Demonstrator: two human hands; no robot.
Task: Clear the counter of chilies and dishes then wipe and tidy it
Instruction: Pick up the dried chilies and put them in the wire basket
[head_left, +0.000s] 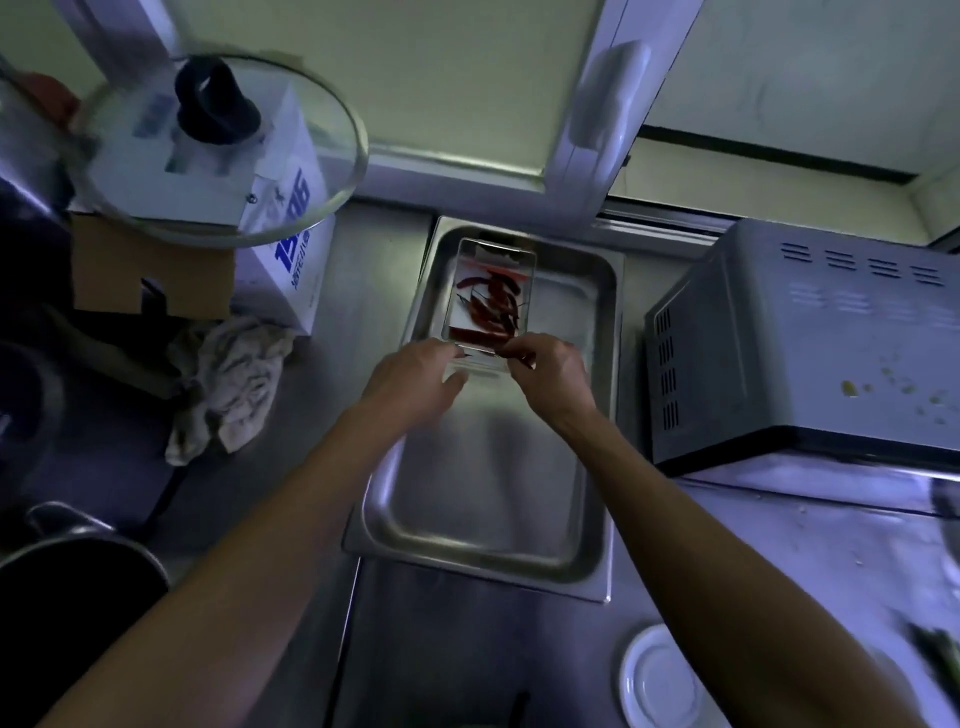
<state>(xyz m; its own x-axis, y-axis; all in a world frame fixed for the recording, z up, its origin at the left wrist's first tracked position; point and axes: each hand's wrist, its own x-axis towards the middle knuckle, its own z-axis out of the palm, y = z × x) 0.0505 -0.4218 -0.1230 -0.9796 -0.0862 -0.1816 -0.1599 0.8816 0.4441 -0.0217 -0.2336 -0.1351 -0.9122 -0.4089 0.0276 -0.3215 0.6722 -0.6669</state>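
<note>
Both hands meet at the near end of a small clear plastic box (488, 299). The left hand (415, 376) grips the box's near left corner, fingers curled round its edge. The right hand (550, 371) pinches at the near right corner, fingertips together on the rim, apparently on a chili, though the blur makes this hard to tell. Inside the box lie dried red chilies (491, 304), loosely piled along its length.

The box sits in the far half of a deep steel tray (483, 499), closer to the tray's left wall. The tray rests on a steel worktop (363, 280), running from the back edge toward the viewer.

Left of the tray, a crumpled pale cloth (228, 384) lies on the worktop. Behind it stands a white carton with blue print (291, 249), and over that a glass pot lid (218, 150) with a black knob. A dark pot (78, 587) sits at the near left corner. Right of the tray is a grey microwave (795, 343), and at the near edge a white plate (660, 680).
</note>
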